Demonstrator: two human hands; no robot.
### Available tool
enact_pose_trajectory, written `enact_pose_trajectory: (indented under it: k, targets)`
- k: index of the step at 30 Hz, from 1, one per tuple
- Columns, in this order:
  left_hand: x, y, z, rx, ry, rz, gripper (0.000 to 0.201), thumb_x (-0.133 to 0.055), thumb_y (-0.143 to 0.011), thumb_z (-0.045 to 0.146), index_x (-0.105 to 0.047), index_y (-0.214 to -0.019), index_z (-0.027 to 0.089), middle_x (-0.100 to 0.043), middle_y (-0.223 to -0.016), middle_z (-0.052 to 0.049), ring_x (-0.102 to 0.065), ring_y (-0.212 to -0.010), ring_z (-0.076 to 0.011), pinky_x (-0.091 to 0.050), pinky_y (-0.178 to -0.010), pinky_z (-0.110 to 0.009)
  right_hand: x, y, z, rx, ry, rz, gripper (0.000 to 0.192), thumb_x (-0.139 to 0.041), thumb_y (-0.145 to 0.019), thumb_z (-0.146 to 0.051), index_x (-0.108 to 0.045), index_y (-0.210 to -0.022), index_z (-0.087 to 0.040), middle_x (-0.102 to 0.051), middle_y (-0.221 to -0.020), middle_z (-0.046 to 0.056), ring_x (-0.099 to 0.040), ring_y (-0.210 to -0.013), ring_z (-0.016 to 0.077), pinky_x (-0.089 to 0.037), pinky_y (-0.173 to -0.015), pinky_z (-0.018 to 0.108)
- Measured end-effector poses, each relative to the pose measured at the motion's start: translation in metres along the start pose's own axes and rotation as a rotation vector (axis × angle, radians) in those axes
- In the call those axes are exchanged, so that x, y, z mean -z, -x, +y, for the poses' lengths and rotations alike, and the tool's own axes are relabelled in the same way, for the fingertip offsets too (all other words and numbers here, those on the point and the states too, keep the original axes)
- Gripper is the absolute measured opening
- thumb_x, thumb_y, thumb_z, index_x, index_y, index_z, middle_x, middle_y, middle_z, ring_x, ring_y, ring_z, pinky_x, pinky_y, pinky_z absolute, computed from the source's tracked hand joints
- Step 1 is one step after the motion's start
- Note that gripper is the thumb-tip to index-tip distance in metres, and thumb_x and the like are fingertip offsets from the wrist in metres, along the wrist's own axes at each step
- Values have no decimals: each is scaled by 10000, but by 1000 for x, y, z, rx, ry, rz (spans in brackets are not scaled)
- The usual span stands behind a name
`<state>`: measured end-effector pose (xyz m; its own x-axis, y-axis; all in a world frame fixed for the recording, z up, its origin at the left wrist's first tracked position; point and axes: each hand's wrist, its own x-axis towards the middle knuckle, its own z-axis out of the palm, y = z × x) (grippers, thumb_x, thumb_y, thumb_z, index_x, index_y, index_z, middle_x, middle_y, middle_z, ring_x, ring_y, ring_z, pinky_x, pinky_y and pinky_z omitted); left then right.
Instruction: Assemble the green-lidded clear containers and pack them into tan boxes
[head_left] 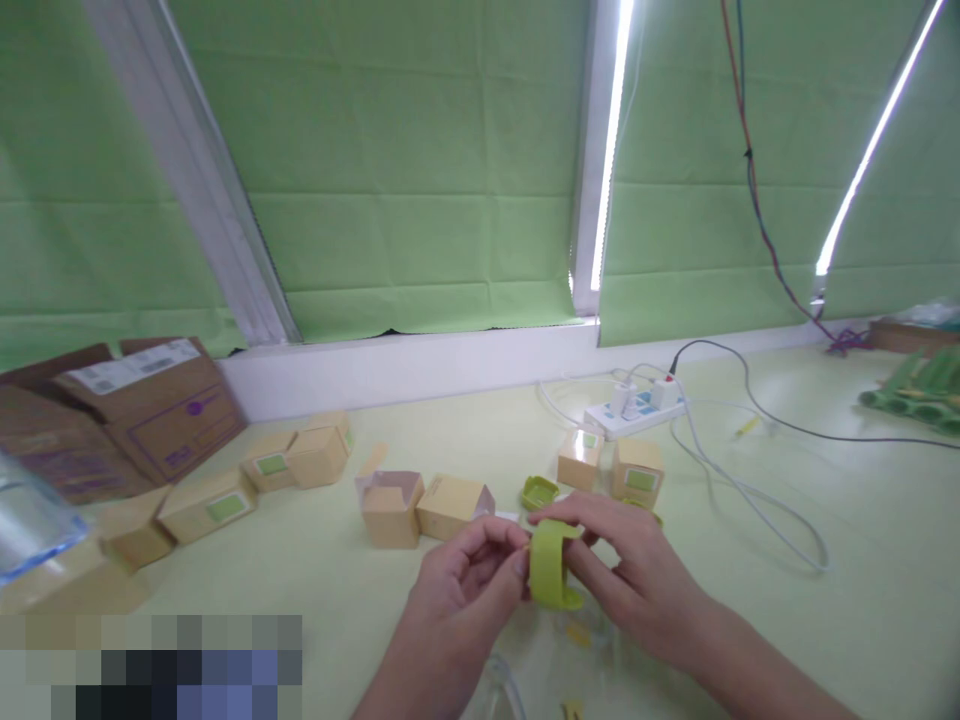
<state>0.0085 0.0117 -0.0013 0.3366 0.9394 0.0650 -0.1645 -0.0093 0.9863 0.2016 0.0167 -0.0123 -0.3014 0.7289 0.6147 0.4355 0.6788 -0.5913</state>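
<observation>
A yellow-green curved plastic part [549, 572], bent like a wide C, is held upright just above the table. My right hand [634, 565] grips it from the right, fingers over its top and inside its curve. At its left edge, my left hand [469, 595] is closed in a pinch; a tiny yellowish bit shows at the fingertips, too small to name. Just behind the hands lies a green plastic piece [540, 491] like a shallow cup. Below them are a blurred clear item with a yellow part [577, 633] and a small yellow piece [573, 709].
Open small cartons [391, 515] and closed ones [637, 470] stand behind the hands, with more [210, 507] to the left. A brown cardboard box [165, 420] is at far left. A power strip [634, 412] trails a white cable [750, 495]. Green tubes [911, 400] lie far right.
</observation>
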Motion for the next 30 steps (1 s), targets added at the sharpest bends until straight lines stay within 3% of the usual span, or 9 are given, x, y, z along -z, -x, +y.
enact_pose_trajectory:
  k: [3, 9, 12, 16, 20, 26, 28, 30]
  targets:
    - [0, 2, 1, -30, -70, -27, 302, -735, -830, 454, -624, -870, 177, -630, -843, 7, -586, -819, -148, -470, -752, -245, 0, 0, -1, 26, 28, -4, 171, -511, -975, -230, -679, -987, -199, -732, -858, 49, -659, -735, 176, -501, -652, 278]
    - [0, 4, 3, -70, -308, 15, 220, -507, -966, 421, -524, -885, 217, -538, -790, 26, -505, -752, -156, -414, -694, -263, 3, -1, 0, 61, 84, 33, 145, -519, -959, -198, -662, -979, -191, -721, -820, 55, -639, -669, 173, -489, -617, 265]
    - [-1, 7, 3, -89, -479, 39, 245, -424, -995, 427, -474, -855, 232, -494, -771, 32, -467, -723, -162, -384, -658, -269, 3, 0, 1, 82, 94, 18, 149, -516, -949, -177, -660, -988, -191, -732, -854, 73, -658, -704, 185, -507, -638, 269]
    - [-1, 8, 4, -125, -550, 46, 238, -370, -1015, 403, -450, -858, 243, -475, -769, 37, -455, -717, -166, -377, -663, -277, 1, 2, 2, 126, 103, 20, 178, -499, -950, -157, -653, -1035, -182, -746, -911, 99, -688, -794, 210, -532, -692, 284]
    - [2, 6, 7, -126, -531, 33, 220, -408, -1002, 378, -482, -854, 232, -485, -772, 32, -461, -724, -166, -386, -676, -280, 1, 2, 3, 148, 90, 17, 192, -492, -962, -162, -652, -1065, -179, -750, -923, 97, -694, -817, 204, -540, -731, 283]
    - [7, 3, 7, -155, -403, 35, 176, -507, -966, 371, -587, -938, 217, -573, -778, 7, -561, -751, -178, -451, -723, -297, 7, -1, 6, 40, 64, 36, 180, -548, -933, -188, -725, -968, -202, -763, -803, 53, -687, -669, 175, -509, -609, 250]
    - [5, 5, 7, -199, -388, 42, 205, -516, -966, 381, -607, -1081, 238, -638, -882, -20, -598, -766, -184, -478, -739, -308, 7, -1, 7, 14, 46, 49, 199, -557, -923, -184, -744, -986, -206, -774, -813, 51, -694, -672, 175, -508, -609, 248]
    - [3, 8, 8, -261, -441, 14, 321, -655, -890, 351, -605, -1200, 284, -663, -1095, -54, -630, -862, -210, -496, -786, -323, 7, -2, 6, -2, 27, 40, 208, -568, -912, -185, -755, -999, -209, -777, -809, 46, -690, -662, 172, -501, -606, 251]
